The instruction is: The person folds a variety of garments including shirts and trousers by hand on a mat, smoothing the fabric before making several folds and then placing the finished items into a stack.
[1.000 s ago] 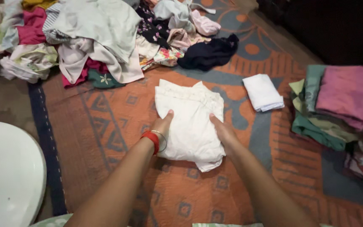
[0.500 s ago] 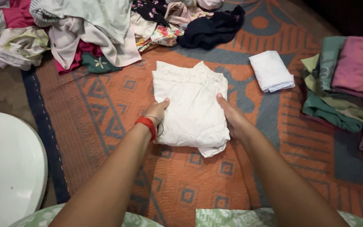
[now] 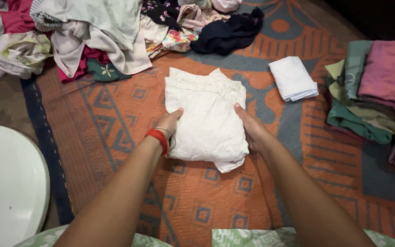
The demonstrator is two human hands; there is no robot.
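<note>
A folded white garment (image 3: 205,116) lies on the orange and grey patterned quilt (image 3: 115,132) in front of me. My left hand (image 3: 170,122), with a red band and thin bangle at the wrist, grips the garment's left edge, thumb on top. On the opposite side, my right hand (image 3: 249,128) holds the right edge the same way. The fingers of both hands are tucked under the cloth and hidden.
A heap of unfolded clothes (image 3: 97,32) lies at the back left, with a dark navy piece (image 3: 227,32) beside it. A small folded white cloth (image 3: 293,77) sits to the right. Stacked folded clothes (image 3: 376,87) stand at far right. A white round object (image 3: 5,183) is at lower left.
Both hands have slid from pressing on top of the garment to gripping its side edges; the right hand moved outward. The view has tilted slightly.
</note>
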